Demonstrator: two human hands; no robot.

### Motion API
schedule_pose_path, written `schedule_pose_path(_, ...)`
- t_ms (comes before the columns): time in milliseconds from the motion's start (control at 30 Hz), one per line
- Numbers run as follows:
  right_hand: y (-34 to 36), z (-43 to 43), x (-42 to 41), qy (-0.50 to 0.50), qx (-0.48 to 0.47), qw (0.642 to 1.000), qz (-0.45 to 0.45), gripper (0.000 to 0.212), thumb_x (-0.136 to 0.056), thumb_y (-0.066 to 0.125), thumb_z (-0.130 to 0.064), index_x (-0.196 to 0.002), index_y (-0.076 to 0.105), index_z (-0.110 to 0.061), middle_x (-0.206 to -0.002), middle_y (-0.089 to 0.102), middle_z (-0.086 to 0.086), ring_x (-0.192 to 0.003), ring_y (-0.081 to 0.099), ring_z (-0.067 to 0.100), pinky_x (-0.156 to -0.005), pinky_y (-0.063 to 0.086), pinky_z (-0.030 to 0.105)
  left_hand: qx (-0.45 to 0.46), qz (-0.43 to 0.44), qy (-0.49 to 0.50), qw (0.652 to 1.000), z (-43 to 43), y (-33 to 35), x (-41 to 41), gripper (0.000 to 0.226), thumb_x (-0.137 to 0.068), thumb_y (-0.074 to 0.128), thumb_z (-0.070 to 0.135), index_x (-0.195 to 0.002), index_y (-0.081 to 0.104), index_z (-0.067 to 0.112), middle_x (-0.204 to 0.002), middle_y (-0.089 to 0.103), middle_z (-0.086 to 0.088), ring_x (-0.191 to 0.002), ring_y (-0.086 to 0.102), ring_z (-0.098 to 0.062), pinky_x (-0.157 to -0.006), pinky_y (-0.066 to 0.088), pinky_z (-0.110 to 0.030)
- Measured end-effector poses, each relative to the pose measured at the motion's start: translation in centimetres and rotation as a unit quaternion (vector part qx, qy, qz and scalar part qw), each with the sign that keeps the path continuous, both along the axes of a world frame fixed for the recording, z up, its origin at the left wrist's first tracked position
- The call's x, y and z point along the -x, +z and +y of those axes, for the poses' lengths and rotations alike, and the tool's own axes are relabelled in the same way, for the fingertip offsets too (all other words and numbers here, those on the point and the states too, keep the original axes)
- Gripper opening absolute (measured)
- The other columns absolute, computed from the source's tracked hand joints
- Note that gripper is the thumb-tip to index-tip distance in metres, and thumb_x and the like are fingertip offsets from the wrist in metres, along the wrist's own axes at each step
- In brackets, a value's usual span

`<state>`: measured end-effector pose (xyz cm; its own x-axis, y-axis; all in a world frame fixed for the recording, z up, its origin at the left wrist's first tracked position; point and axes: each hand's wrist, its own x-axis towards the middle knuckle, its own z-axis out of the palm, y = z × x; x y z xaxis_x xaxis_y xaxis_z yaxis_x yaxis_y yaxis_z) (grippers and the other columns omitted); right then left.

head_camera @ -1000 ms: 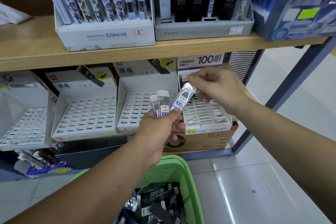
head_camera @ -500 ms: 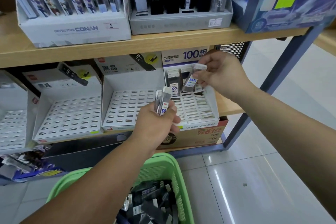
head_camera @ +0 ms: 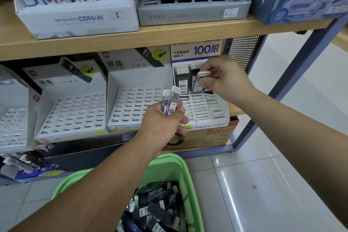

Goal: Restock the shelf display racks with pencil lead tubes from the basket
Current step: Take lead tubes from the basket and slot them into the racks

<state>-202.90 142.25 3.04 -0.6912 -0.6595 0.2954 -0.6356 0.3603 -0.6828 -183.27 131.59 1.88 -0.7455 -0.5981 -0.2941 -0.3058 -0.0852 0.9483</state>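
My left hand (head_camera: 164, 122) grips two clear pencil lead tubes (head_camera: 171, 102) upright in front of the lower shelf. My right hand (head_camera: 224, 79) pinches the white cap of another lead tube (head_camera: 198, 82) at the back row of the rightmost white slotted display rack (head_camera: 205, 111), marked "100". One tube (head_camera: 182, 81) stands in that back row to the left of it. A green basket (head_camera: 169, 167) on the floor below my arms holds several dark lead tubes (head_camera: 158, 211).
Two more white slotted racks (head_camera: 75, 113) (head_camera: 135, 107) stand to the left on the same shelf. The wooden shelf (head_camera: 131, 41) above carries boxes of pens. An orange carton (head_camera: 212, 135) sits under the right rack; a blue shelf post (head_camera: 273, 88) rises at right.
My right hand took one tube from the bunch in my left hand and carried it up and back to the rack's rear row. My left hand kept the other two.
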Motion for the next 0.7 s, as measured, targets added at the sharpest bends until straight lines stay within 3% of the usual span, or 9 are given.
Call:
schedule_pose_path(67,0.0,-0.6,-0.2,-0.012,0.023,1.0,0.005,0.023,-0.079,0.075,-0.047,-0.101,0.07,-0.044,-0.084,0.068,-0.01,-0.077,0.073,0.013,-0.072,0.063,0.042,-0.001,0.0,-0.001,1.0,0.0,0.0,-0.1,0.009,-0.102,0.065,0.022,-0.108,0.07,0.024,-0.086,0.08,-0.004,-0.061,0.07,-0.018,-0.059,0.044,-0.025)
schedule_pose_path(133,0.0,-1.1,-0.6,-0.021,0.052,0.998,0.015,0.029,-0.088,0.076,-0.018,-0.113,0.068,-0.029,-0.084,0.066,-0.007,-0.079,0.072,0.018,-0.073,0.062,0.044,0.001,-0.002,-0.003,1.0,-0.1,0.0,-0.1,0.007,-0.102,0.065,0.021,-0.107,0.069,0.023,-0.086,0.079,-0.005,-0.061,0.07,-0.017,-0.058,0.044,-0.024)
schedule_pose_path(200,-0.1,-1.3,-0.6,-0.026,0.049,0.998,0.035,0.028,-0.089,0.074,-0.007,-0.114,0.068,-0.018,-0.084,0.064,-0.004,-0.078,0.069,0.019,-0.074,0.061,0.044,0.005,-0.004,-0.006,1.0,-0.1,0.0,-0.2,0.003,-0.101,0.065,0.021,-0.104,0.066,0.019,-0.085,0.079,-0.007,-0.059,0.068,-0.017,-0.055,0.045,-0.023)
schedule_pose_path(267,-0.2,-1.3,-0.8,-0.024,0.03,0.997,0.072,0.021,-0.088,0.074,-0.01,-0.108,0.072,-0.016,-0.089,0.062,-0.001,-0.078,0.065,0.02,-0.077,0.059,0.042,0.012,-0.007,-0.007,1.0,-0.1,0.0,-0.3,0.009,-0.1,0.068,0.023,-0.103,0.063,0.016,-0.081,0.076,-0.008,-0.056,0.062,-0.016,-0.05,0.046,-0.02)
schedule_pose_path(367,-0.1,-1.0,-0.2,-0.043,-0.016,0.987,0.154,0.029,-0.083,0.067,-0.043,-0.107,0.073,-0.028,-0.103,0.061,-0.003,-0.092,0.064,0.025,-0.086,0.057,0.044,-0.001,-0.02,0.001,1.0,-0.2,0.3,-0.1,0.016,-0.098,0.067,0.026,-0.107,0.059,0.015,-0.072,0.07,-0.003,-0.053,0.056,-0.015,-0.05,0.044,-0.025)
schedule_pose_path(500,0.3,0.1,-0.2,-0.057,-0.04,0.986,0.15,0.036,-0.086,0.072,-0.044,-0.119,0.073,-0.03,-0.108,0.058,-0.005,-0.107,0.059,0.027,-0.093,0.055,0.045,-0.094,-0.005,-0.004,0.996,0.1,1.4,-0.1,0.015,-0.098,0.054,0.017,-0.111,0.056,0.01,-0.076,0.071,-0.009,-0.053,0.055,-0.02,-0.053,0.041,-0.03)
schedule_pose_path(600,1.0,0.9,-1.0,-0.031,0.03,0.995,0.089,0.028,-0.084,0.074,-0.044,-0.107,0.077,-0.03,-0.094,0.063,-0.013,-0.088,0.063,0.014,-0.081,0.057,0.042,-0.112,0.017,-0.038,0.993,0.8,2.2,-0.3,0.017,-0.104,0.058,0.017,-0.119,0.059,0.012,-0.094,0.078,-0.013,-0.063,0.068,-0.02,-0.056,0.047,-0.03)
schedule_pose_path(700,2.9,1.5,-2.2,0.041,0.025,0.986,-0.162,0.03,-0.077,0.083,-0.049,-0.096,0.079,-0.026,-0.085,0.077,-0.003,-0.071,0.069,0.012,-0.066,0.053,0.04,-0.126,0.042,-0.047,0.99,1.4,2.6,-0.2,0.02,-0.103,0.064,0.027,-0.12,0.062,0.018,-0.101,0.079,-0.011,-0.075,0.075,-0.021,-0.056,0.049,-0.029)
